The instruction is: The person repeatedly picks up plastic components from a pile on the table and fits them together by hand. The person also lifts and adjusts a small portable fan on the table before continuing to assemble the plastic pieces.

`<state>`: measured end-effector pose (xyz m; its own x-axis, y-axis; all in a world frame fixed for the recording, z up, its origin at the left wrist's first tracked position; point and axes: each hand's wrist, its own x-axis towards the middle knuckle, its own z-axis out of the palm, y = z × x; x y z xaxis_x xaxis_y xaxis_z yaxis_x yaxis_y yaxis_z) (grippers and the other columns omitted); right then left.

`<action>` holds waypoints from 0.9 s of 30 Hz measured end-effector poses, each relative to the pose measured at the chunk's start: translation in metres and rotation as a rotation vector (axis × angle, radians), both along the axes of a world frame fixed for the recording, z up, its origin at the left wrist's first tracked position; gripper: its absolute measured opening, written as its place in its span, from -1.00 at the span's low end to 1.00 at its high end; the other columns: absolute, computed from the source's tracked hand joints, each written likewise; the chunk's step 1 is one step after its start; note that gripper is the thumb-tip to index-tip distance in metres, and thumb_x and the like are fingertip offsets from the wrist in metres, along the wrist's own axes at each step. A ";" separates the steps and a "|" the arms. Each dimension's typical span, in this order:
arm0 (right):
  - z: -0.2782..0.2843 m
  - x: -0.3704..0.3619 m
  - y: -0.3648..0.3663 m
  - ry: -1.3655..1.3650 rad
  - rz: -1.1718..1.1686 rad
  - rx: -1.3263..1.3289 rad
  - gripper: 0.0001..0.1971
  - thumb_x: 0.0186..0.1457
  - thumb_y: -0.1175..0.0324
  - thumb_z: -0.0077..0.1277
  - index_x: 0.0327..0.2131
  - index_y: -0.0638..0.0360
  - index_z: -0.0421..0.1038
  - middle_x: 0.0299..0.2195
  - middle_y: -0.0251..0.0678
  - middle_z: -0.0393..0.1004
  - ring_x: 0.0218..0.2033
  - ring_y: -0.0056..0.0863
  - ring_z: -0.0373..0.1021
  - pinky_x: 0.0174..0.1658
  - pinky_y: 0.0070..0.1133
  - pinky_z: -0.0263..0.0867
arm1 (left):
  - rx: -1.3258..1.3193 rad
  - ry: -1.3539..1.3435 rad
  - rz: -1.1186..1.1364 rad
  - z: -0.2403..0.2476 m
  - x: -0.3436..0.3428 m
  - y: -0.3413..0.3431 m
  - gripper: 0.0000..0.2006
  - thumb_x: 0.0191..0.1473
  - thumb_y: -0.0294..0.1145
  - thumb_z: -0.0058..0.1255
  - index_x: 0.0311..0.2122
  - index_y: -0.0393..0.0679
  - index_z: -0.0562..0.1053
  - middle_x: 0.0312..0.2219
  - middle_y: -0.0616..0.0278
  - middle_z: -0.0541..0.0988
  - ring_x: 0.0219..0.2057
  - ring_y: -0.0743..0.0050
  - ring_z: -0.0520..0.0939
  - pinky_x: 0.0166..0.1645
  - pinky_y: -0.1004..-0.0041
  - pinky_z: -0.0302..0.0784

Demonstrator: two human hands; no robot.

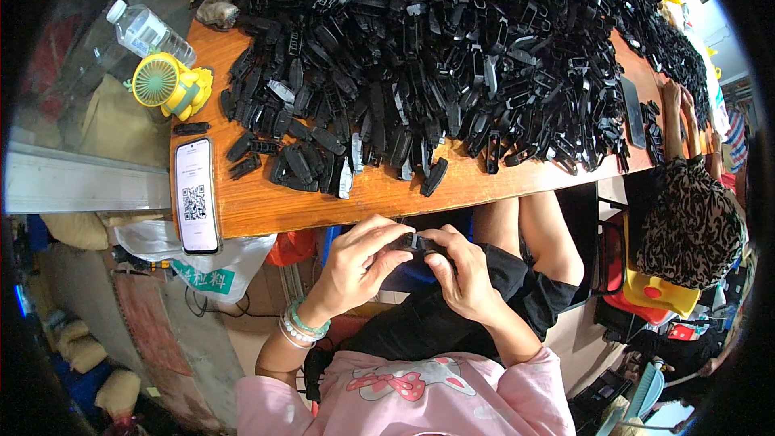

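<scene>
My left hand (pixel 363 256) and my right hand (pixel 463 271) meet just off the near edge of the wooden table (pixel 363 200). Between their fingertips they pinch one small black plastic part (pixel 415 241); the fingers cover most of it, so its exact kind does not show. Bracelets circle my left wrist. Beyond my hands a big heap of black plastic parts (pixel 379 73) covers much of the tabletop. Many are long and narrow, some have open frames, and a few look grey or shiny. One loose black part (pixel 434 177) lies closest to my hands at the table's edge.
At the table's left corner lies a phone (pixel 198 198) with a lit screen. Behind it stand a yellow and green toy-like fan (pixel 165 85) and a clear bottle (pixel 149 31). A dark phone-shaped slab (pixel 632 111) lies at right. Another person's arms (pixel 680 121) reach the table there.
</scene>
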<state>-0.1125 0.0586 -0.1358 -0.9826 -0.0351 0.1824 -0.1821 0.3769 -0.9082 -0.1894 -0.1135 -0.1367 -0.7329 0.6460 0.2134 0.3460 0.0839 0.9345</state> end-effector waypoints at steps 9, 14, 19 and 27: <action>0.001 -0.003 -0.002 -0.002 -0.042 0.107 -0.60 -0.03 0.66 -0.07 -0.04 0.36 0.26 -0.46 -0.08 0.28 -0.49 -0.17 0.30 -0.40 -0.45 0.27 | 0.037 0.084 0.129 -0.006 0.002 0.004 -0.77 -0.04 -0.45 0.13 -0.26 -0.35 0.45 -0.47 0.17 0.45 -0.60 0.53 0.40 -0.53 0.56 0.28; -0.004 -0.002 -0.003 -0.005 -0.069 0.133 -0.58 -0.06 0.68 -0.06 -0.04 0.35 0.26 -0.46 -0.09 0.28 -0.50 -0.18 0.30 -0.42 -0.46 0.27 | -0.028 0.044 0.133 -0.001 0.004 0.006 -0.79 -0.04 -0.46 0.12 -0.31 -0.35 0.41 -0.52 0.19 0.40 -0.62 0.53 0.39 -0.52 0.54 0.28; -0.009 0.003 -0.006 0.064 -0.061 0.217 -0.57 -0.11 0.68 -0.03 -0.07 0.33 0.27 -0.47 -0.12 0.30 -0.51 -0.18 0.32 -0.43 -0.43 0.31 | -0.089 0.072 0.111 0.000 0.006 0.007 -0.78 -0.04 -0.55 0.10 -0.26 -0.35 0.38 -0.50 0.12 0.39 -0.65 0.43 0.44 -0.56 0.47 0.32; -0.007 -0.006 -0.017 0.014 -0.219 -0.022 -0.57 -0.12 0.55 0.15 -0.09 0.23 0.38 -0.21 -0.20 0.33 -0.31 -0.46 0.36 -0.27 -0.53 0.35 | 0.187 -0.554 0.221 -0.011 0.024 0.009 -0.71 0.07 -0.49 0.03 -0.09 -0.38 0.40 -0.28 0.17 0.46 -0.31 0.60 0.51 -0.27 0.66 0.44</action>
<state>-0.1183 0.0415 -0.1432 -0.9637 0.1827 0.1945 -0.1110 0.3885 -0.9148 -0.1652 -0.1041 -0.1481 -0.8792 0.4547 -0.1422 -0.2015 -0.0845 0.9758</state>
